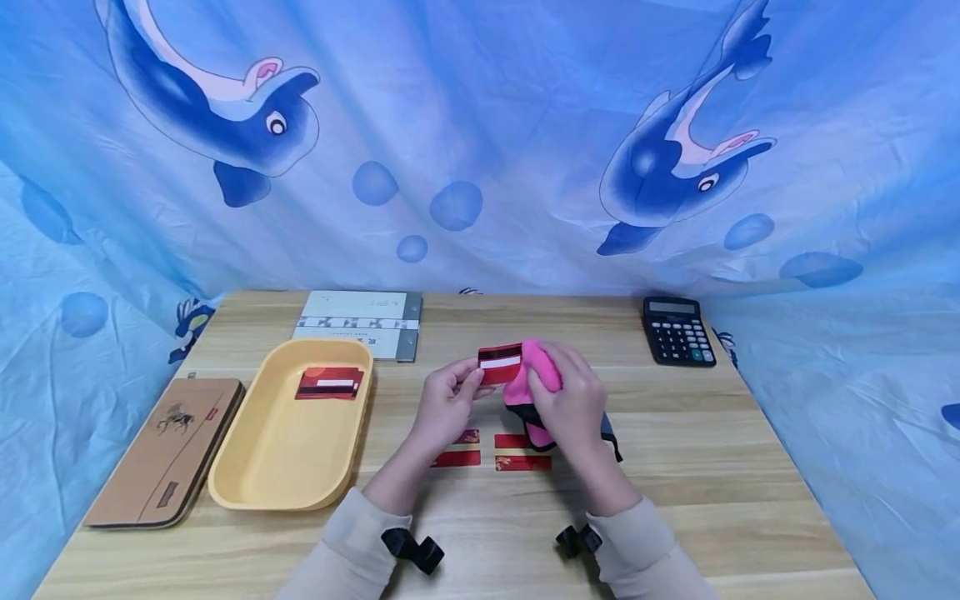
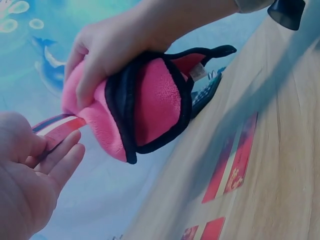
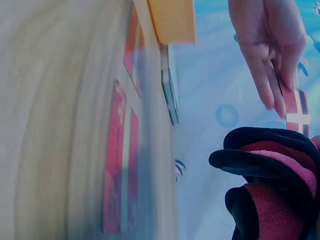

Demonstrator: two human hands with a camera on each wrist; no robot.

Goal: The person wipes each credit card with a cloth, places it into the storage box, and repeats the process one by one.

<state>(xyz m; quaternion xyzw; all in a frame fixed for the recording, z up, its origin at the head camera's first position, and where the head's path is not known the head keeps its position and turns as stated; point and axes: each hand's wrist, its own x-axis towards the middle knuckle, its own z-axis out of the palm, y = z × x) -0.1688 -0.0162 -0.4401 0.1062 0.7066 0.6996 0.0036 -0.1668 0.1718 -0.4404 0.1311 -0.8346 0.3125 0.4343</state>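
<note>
If you look just above the desk (image 1: 720, 475), there's a pink fleecy cloth (image 2: 150, 105) gripped by the right hand (image 1: 573, 400); the left hand (image 1: 446, 404) pinches a red card (image 1: 500, 365) between them, long axis sideways, far end touching the cloth.

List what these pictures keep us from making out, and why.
Head: left hand covers a corner of the held card.
Head: left forearm hides part of the left table card.
Head: small print on the booklet, too tiny to read.
Right wrist: pink cloth item, cut off by the right edge.
</note>
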